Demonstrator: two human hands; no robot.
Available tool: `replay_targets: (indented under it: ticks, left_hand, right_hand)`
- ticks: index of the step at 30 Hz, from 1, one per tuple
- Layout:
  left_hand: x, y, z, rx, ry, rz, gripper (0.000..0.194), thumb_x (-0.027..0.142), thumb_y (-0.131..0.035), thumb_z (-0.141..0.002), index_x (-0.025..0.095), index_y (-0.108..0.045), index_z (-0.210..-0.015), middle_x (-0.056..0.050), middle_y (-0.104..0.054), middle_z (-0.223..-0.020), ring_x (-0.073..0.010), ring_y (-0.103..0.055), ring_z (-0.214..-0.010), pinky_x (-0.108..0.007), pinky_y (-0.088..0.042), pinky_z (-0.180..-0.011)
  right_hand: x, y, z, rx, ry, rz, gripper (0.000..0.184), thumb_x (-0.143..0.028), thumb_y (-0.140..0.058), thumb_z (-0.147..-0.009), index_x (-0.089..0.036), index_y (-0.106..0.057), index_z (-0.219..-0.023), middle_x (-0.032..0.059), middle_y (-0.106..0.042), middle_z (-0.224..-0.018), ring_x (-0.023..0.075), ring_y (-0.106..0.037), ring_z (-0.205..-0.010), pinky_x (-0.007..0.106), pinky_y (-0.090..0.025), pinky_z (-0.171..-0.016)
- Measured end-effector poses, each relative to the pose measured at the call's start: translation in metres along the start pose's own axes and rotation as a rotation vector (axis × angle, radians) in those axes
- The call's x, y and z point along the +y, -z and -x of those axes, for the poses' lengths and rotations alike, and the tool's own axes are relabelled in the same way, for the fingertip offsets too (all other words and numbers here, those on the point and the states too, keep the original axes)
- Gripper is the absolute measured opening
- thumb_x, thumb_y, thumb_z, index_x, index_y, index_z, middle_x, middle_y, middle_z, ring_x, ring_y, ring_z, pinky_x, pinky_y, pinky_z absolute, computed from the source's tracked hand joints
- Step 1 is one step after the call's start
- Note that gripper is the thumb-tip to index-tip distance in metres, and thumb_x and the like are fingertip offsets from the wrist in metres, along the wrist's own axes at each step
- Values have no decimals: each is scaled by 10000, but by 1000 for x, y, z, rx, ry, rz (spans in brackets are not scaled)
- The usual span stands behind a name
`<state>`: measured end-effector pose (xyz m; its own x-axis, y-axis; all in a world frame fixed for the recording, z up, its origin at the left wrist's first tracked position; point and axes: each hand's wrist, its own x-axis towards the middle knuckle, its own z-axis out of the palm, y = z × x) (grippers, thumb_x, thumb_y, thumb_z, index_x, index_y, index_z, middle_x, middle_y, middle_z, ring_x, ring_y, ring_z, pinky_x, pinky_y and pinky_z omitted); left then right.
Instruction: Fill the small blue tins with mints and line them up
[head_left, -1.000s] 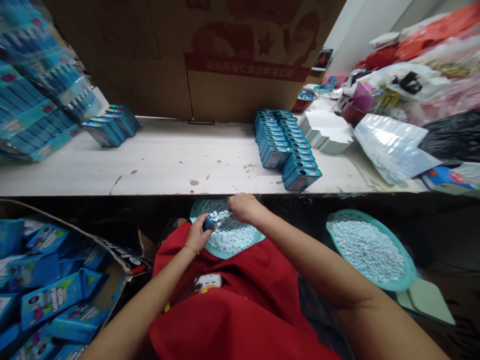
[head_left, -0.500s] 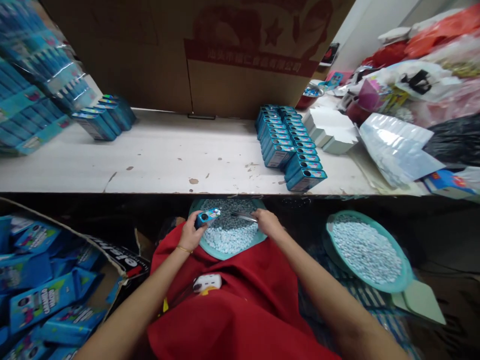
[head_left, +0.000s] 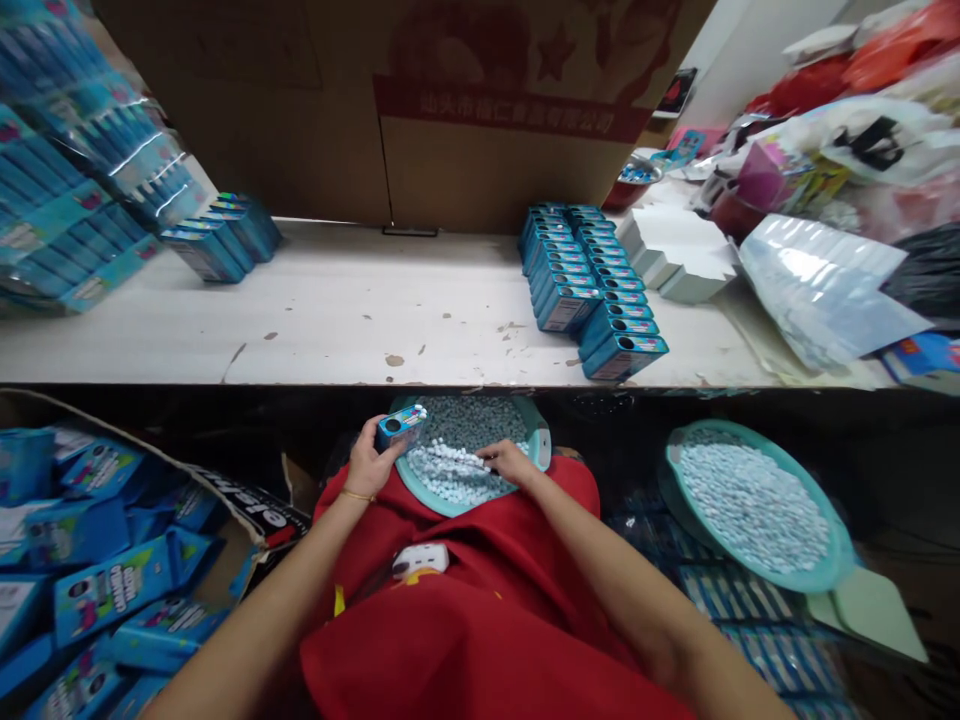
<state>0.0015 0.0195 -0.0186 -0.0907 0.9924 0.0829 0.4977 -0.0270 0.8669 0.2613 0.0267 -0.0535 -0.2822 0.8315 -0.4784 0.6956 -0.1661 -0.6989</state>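
My left hand (head_left: 371,460) grips a small blue candy box (head_left: 401,425), tilted over the left rim of a teal basin (head_left: 435,503). A few white pieces show at the box's upper right end. The basin holds many small pale candies (head_left: 472,410) and sits against the red cloth over my lap. My right hand (head_left: 511,463) is closed around the handle of a metal scoop (head_left: 484,460), low over the candies. Its bowl looks heaped with white candies, which hide its outline.
Filled blue boxes (head_left: 562,300) stand in two rows on the white shelf (head_left: 337,330), beside white cards (head_left: 675,250). A carton of blue boxes (head_left: 112,590) lies at left. Another teal basin of candies (head_left: 750,500) stands at right. A large cardboard box (head_left: 495,170) backs the shelf.
The scoop has dipped into the candies and now carries a heap of them. My right hand has moved slightly left and down; the held box has shifted a little left and up.
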Motion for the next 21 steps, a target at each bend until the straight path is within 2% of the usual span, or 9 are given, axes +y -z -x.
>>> replay_targets:
  ticks: [3, 6, 9, 12, 14, 18, 21]
  left_hand:
    - [1, -6, -1, -3, -11, -14, 441, 325, -573, -646, 176, -449, -1042, -43, -550, -939, -180, -518, -861, -321, -400, -802]
    - [4, -15, -2, -39, -46, -10, 394, 265, -549, -659, 178, -458, -1032, -49, -547, -942, -188, -516, -884, -333, -398, -817]
    - [9, -25, -1, -82, -115, -23, 377, 185, -517, -654, 176, -467, -1027, -62, -534, -978, -197, -505, -925, -340, -390, -840]
    - [14, -30, 1, -91, -181, -61, 391, 136, -494, -640, 173, -472, -1029, -70, -524, -1004, -204, -492, -954, -347, -381, -860]
    - [16, -32, 2, -109, -216, -88, 393, 123, -485, -638, 173, -476, -1028, -72, -525, -1002, -207, -486, -963, -350, -376, -867]
    - [18, -33, 4, -126, -255, -110, 387, 122, -484, -644, 170, -476, -1027, -74, -527, -998, -209, -481, -967, -352, -371, -870]
    - [14, -28, 3, -96, -226, -84, 377, 132, -492, -652, 170, -469, -1026, -72, -529, -997, -202, -490, -953, -341, -378, -860]
  right_hand:
    - [-16, 30, 19, 9, 27, -67, 365, -132, -449, -678, -99, -614, -1002, 52, -656, -777, 111, -542, -582, 214, -430, -546]
    - [-47, 58, 37, 33, 106, -69, 350, -149, -450, -685, -113, -626, -985, 46, -645, -757, 91, -521, -546, 196, -409, -521]
    - [-85, 76, 47, 73, 210, 206, 334, -136, -419, -710, -190, -646, -949, 31, -649, -789, 109, -554, -659, 193, -399, -593]
    - [-124, 79, 52, 109, 196, 635, 308, -118, -421, -702, -231, -662, -855, 46, -651, -830, 161, -567, -804, 233, -391, -673]
    - [-149, 73, 54, 108, 148, 838, 277, -120, -423, -702, -205, -654, -828, 80, -646, -834, 197, -577, -801, 272, -399, -667]
    - [-181, 61, 62, 110, 203, 963, 284, -133, -360, -762, -146, -618, -881, 129, -626, -849, 216, -583, -776, 303, -411, -650]
    - [-172, 66, 69, 120, 215, 960, 289, -137, -332, -789, -162, -603, -888, 118, -612, -872, 199, -572, -796, 295, -402, -675]
